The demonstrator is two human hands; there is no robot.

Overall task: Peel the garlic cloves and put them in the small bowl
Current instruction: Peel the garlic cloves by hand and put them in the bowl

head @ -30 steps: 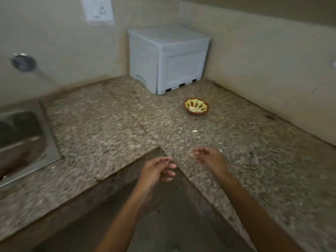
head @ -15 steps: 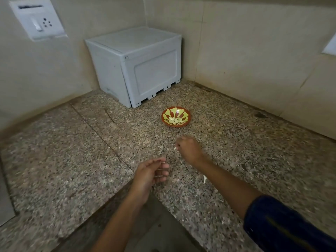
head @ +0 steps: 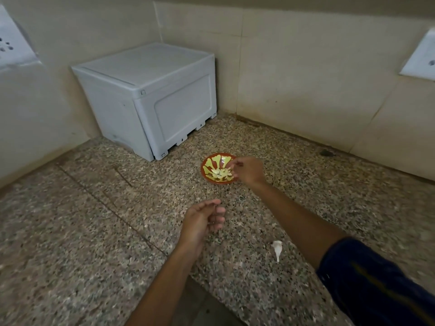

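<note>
1. Here I see the right hand (head: 248, 171) over the right edge of the small bowl (head: 213, 169); its fingers are curled together, and I cannot tell if they pinch anything.
2. Pale garlic cloves (head: 221, 174) lie inside the bowl.
3. The left hand (head: 202, 220) hangs above the counter (head: 82, 220), fingers loosely curled, holding nothing I can see.
4. A white garlic peel (head: 277, 248) lies under my right arm (near the blue sleeve (head: 376, 283)).
5. A grey box (head: 150, 95) sits in the corner.

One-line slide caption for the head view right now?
Right hand reaches over the small bowl holding peeled garlic cloves; left hand waits nearby.
</note>
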